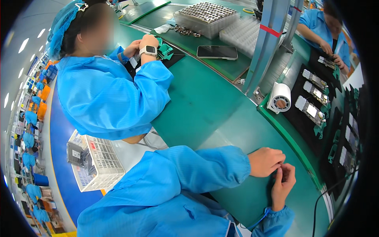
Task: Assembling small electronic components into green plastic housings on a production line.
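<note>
A green worktop (205, 106) carries a black mat (304, 122) of silver-and-green parts, a white tape roll (279, 98) at its near corner. Both blue-sleeved arms reach in. The left hand (265, 161) and right hand (282, 182) meet, fingers (281, 172) pinched together on something too small to tell.

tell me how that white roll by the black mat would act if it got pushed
The white roll lies on its side with its hollow core facing out, so a nudge would probably set it rolling along the green table. It looks like wound paper or tape, likely light and slightly soft.
</note>
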Action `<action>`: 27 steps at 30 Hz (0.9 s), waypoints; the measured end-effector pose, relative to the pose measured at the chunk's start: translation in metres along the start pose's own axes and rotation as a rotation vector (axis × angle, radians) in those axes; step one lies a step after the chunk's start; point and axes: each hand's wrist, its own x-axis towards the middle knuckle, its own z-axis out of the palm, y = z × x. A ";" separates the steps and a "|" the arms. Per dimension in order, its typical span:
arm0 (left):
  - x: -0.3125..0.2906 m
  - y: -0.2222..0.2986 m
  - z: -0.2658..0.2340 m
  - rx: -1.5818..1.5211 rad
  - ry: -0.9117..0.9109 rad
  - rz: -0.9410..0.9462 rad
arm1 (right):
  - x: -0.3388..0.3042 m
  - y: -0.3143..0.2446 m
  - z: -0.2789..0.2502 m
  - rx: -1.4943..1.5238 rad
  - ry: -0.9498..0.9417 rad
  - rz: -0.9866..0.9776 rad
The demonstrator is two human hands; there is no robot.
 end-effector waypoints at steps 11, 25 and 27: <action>-0.001 -0.002 -0.007 0.041 0.000 0.020 | 0.003 0.000 0.007 0.007 0.002 -0.012; 0.013 -0.049 -0.006 0.104 -0.046 -0.053 | 0.040 0.038 0.021 -0.069 -0.028 -0.094; 0.018 -0.052 -0.005 0.101 -0.077 -0.139 | 0.044 0.046 0.020 -0.028 -0.044 -0.061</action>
